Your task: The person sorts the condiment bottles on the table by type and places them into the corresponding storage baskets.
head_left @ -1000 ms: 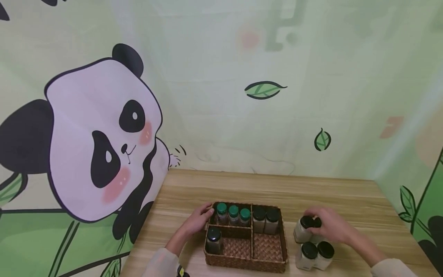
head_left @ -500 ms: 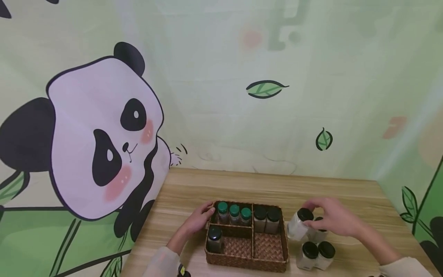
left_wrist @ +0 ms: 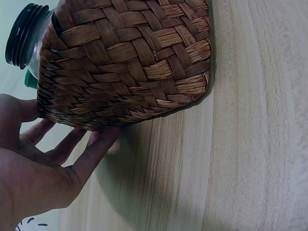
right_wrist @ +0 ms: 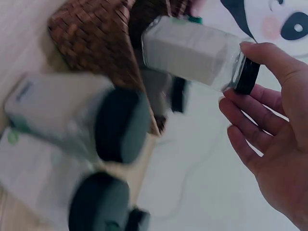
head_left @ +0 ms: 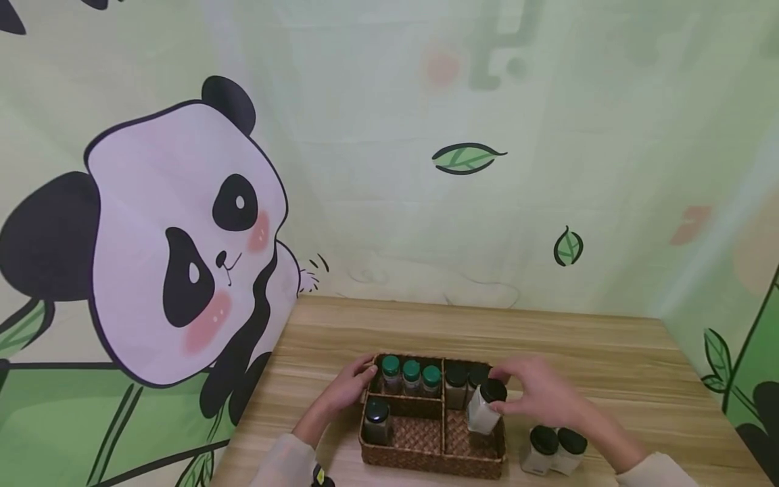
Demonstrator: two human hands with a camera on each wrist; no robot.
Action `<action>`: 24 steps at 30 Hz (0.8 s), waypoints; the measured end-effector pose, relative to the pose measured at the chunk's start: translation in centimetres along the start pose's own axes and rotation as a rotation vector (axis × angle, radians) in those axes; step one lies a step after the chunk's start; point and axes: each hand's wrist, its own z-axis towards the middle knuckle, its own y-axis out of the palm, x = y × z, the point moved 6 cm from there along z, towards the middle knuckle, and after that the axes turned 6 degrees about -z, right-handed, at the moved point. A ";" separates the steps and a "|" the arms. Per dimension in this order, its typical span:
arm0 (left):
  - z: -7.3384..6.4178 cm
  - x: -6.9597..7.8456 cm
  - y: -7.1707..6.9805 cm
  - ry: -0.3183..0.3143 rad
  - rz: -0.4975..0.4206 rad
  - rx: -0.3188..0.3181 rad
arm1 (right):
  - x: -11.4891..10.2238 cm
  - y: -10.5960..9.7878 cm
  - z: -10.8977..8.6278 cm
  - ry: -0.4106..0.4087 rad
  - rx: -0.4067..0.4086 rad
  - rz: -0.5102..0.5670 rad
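In the head view my right hand pinches the black lid of a square clear jar with pale contents, tilted over the basket's right compartment. The right wrist view shows thumb and fingertips at the lid of this jar. My left hand rests on the back left corner of the woven basket. Seen from the left wrist, its fairly straight fingers lie against the basket wall. Two black-lidded jars stand at the back of the right compartment, one partly hidden.
Three green-capped jars fill the back left compartment; one black-lidded jar stands in the front left one. Two more jars stand on the wooden table, right of the basket. Another black lid shows behind them in the right wrist view.
My right hand has lifted one jar from the group on the right and carried it left over the basket. My left hand and the basket stay in place.
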 end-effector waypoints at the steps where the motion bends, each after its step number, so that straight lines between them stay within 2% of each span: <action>1: 0.0 0.0 0.0 0.000 -0.002 -0.001 | -0.2 0.5 0.3 -0.010 -0.006 -0.003; 6: 0.0 0.0 0.0 0.006 0.010 0.003 | -0.8 3.1 2.1 -0.042 -0.036 -0.059; 12: -0.1 0.1 0.0 0.012 0.016 0.006 | -1.1 5.1 3.5 -0.062 -0.049 -0.136; 24: -0.1 0.2 -0.1 0.014 0.023 0.013 | -2.0 7.1 3.7 -0.120 -0.022 -0.287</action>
